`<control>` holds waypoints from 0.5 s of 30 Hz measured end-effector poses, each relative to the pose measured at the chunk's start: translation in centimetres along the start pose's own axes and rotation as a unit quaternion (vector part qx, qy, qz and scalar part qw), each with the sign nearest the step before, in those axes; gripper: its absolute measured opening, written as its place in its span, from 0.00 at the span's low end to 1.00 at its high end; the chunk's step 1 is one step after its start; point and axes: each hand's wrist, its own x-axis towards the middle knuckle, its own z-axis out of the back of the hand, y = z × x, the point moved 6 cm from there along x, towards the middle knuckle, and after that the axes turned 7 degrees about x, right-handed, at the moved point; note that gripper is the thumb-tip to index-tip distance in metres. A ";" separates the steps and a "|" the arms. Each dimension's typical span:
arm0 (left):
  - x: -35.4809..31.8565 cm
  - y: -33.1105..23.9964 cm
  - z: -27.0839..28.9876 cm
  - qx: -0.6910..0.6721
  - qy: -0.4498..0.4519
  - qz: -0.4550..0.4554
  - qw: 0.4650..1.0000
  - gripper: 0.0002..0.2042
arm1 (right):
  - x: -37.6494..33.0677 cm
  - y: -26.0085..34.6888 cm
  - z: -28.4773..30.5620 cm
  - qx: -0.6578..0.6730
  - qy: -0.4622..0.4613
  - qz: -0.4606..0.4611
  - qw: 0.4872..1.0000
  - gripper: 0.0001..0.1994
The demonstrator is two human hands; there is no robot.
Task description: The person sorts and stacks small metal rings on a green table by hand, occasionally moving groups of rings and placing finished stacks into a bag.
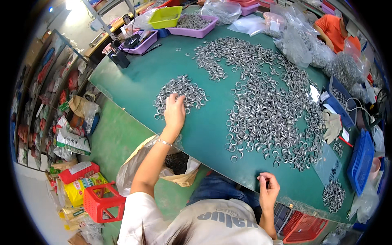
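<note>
Many silver-grey metal rings are spread over the green tabletop (212, 139). The large heap of rings (269, 110) covers the middle and right. A smaller pile of rings (183, 90) lies to its left. My left hand (175, 111) reaches onto the near side of this small pile, fingers bent down and close together; what is between the fingertips is hidden. My right hand (268, 191) is near the table's front edge, below the large heap. Its fingers are curled, with thumb and forefinger close together. A tiny dark spot shows at the fingertips, too small to name.
Purple trays (194, 26), a yellow-green tray (165, 17) and plastic bags (300, 45) line the far side. A blue basket (361, 161) and a glove (332, 126) lie right. An open sack (179, 179) and red stool (104, 202) stand below. A person in orange (330, 30) sits far right.
</note>
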 end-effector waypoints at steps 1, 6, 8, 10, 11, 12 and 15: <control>0.0 0.2 -0.5 0.028 0.015 -0.002 0.999 0.09 | -0.2 -0.2 -0.1 -0.006 0.011 -0.005 1.000 0.04; -0.8 -0.5 -1.9 0.020 0.017 -0.067 0.997 0.20 | -0.3 0.0 -0.2 -0.040 0.018 0.010 0.999 0.03; -1.2 -0.9 -1.9 0.033 0.044 -0.065 0.996 0.23 | -0.3 0.0 -0.1 -0.034 0.019 0.014 0.999 0.03; -1.4 -1.1 -1.7 0.034 0.063 -0.075 0.995 0.25 | -0.6 -0.1 0.1 -0.026 0.026 0.011 0.999 0.04; -1.3 -1.2 -1.5 0.044 0.060 -0.078 0.994 0.25 | -0.8 -0.1 0.2 -0.023 0.030 0.009 0.999 0.04; -1.4 -1.3 -1.4 0.038 0.061 -0.075 0.995 0.25 | -1.0 0.1 0.3 -0.031 0.030 0.005 0.999 0.04; -1.4 -1.7 -0.9 0.036 0.066 -0.061 0.995 0.25 | -1.8 1.1 0.9 -0.057 0.027 0.005 0.998 0.04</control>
